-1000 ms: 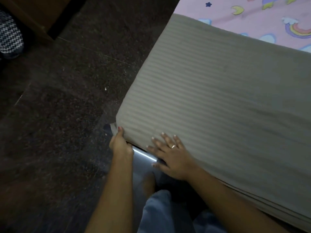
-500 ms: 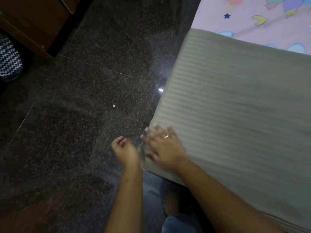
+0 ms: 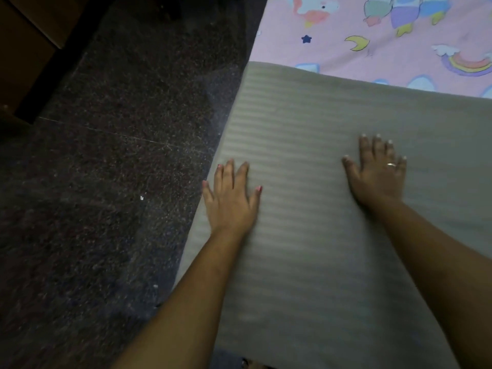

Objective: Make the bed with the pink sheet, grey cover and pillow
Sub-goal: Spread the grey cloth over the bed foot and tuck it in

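Both hands have been moved off the near corner and up onto the top surface; the view has been shifted forward as well. Left hand is laid flat near the floor-side edge of the grey cover, fingers straight and spread, nothing gripped. Right hand is laid flat further in, fingers straight, nothing gripped. Grey cover is spread over the bed's near part; pink sheet is left bare beyond its far edge. Pillow not seen.

Step judged as smoothing. Risks:
- Cover could be bunched toward the far edge if pushed hard under flat palms.
- Cover could be dragged askew toward the floor by the left hand, which is placed close to the edge.
- Near corner could be pulled loose.
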### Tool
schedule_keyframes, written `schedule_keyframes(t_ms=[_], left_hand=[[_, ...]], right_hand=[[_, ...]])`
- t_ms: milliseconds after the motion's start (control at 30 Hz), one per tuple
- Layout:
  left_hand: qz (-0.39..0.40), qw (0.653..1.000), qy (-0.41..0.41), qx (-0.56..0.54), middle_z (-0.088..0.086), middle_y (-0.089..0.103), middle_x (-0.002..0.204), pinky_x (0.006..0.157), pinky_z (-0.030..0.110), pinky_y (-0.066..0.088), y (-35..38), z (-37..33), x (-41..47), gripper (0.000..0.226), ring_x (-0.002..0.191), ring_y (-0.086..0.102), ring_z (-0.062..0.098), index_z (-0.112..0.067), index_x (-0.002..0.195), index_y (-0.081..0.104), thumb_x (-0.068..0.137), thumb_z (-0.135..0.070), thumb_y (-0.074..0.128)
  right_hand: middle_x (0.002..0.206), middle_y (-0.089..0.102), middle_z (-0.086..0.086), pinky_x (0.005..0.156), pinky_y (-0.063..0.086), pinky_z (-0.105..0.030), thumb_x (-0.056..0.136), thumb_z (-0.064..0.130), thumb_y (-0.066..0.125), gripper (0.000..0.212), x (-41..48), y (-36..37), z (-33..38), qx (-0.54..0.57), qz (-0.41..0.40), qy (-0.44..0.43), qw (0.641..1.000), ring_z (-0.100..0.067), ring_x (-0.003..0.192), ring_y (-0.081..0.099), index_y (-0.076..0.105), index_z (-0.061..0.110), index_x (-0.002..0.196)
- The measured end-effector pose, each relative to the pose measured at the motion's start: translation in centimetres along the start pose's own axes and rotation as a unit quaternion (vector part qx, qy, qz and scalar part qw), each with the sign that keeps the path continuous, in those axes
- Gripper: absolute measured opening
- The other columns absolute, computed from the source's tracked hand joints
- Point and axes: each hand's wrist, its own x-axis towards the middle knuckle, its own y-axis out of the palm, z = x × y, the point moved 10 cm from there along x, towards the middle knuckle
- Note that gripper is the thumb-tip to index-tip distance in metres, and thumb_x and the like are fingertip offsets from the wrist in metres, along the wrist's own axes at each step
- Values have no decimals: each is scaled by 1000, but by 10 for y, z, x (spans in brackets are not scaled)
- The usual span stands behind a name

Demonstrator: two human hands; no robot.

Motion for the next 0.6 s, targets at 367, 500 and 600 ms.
schedule_keyframes(t_ms=[367, 500, 600], left_hand=[[-99, 992, -32, 66, 2, 31, 153, 108, 52, 25, 5, 7, 13, 63, 141, 27, 28, -32, 146, 31, 89, -57, 31], [-99, 992, -40, 70, 5, 31, 153, 108, 50, 25, 4, 8, 13, 67, 140, 30, 29, -25, 148, 31, 88, -55, 30], [-100, 991, -55, 68, 9, 30, 153, 108, 50, 28, 5, 11, 14, 71, 139, 31, 31, -17, 147, 31, 88, -56, 30]], right_hand=[[159, 14, -4, 116, 2, -51, 95, 54, 31, 67, 44, 8, 115, 58, -33, 22, 998, -27, 147, 8, 19, 20, 152], [161, 5, 2, 116, -5, -50, 95, 55, 29, 66, 15, 14, 220, 94, 7, -134, 986, -25, 147, 0, 11, 27, 152], [159, 13, 5, 116, -1, -49, 96, 55, 30, 62, 2, 9, 268, 77, 69, -370, 923, -21, 148, 4, 15, 32, 151]])
